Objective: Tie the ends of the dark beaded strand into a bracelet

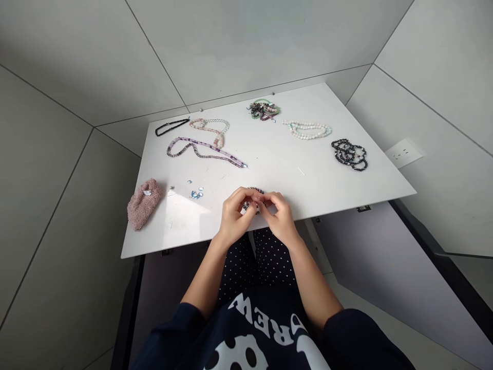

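Note:
Dark grey beads of a bracelet (pixel 246 205) show between my hands, close to the front edge of the white table (pixel 319 185). My left hand (pixel 238 213) is closed, its thumb and forefinger pinched at the beads. Fingertip to fingertip with it, my right hand (pixel 278 215) also pinches there. The fingers cover most of the bracelet, so its full shape and the exact spot being gripped are hidden.
A purple bead string (pixel 208 155), pink and clear beads (pixel 217 126) and a black strand (pixel 171 126) lie back left. Mixed strands (pixel 263 109), pale beads (pixel 308 131) and black bracelets (pixel 349 154) lie behind and right. Blue scraps (pixel 196 193) and a fuzzy pink pouch (pixel 144 204) are left.

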Motion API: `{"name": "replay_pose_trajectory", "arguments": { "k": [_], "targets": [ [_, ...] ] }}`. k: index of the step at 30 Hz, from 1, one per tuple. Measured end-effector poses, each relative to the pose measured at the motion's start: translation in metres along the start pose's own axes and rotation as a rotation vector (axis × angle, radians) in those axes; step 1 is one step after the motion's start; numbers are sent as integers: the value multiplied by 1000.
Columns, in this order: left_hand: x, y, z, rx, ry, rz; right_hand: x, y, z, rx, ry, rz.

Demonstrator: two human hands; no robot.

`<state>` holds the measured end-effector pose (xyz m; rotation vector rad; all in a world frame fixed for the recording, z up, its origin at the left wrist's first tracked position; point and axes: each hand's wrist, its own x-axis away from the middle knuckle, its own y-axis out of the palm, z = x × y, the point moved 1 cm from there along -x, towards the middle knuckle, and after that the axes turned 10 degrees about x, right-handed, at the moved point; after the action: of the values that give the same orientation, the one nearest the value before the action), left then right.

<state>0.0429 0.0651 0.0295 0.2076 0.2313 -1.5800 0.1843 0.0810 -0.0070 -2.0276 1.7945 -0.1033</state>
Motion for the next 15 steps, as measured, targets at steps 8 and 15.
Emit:
{"name": "replay_pose_trajectory", "arguments": {
  "k": [8,15],
  "targets": [
    [1,-9,-16,-94,70,232,0,-1,4,-73,45,23],
    [4,1,-14,-229,-26,136,0,-1,6,-132,68,19]
  ]
}}
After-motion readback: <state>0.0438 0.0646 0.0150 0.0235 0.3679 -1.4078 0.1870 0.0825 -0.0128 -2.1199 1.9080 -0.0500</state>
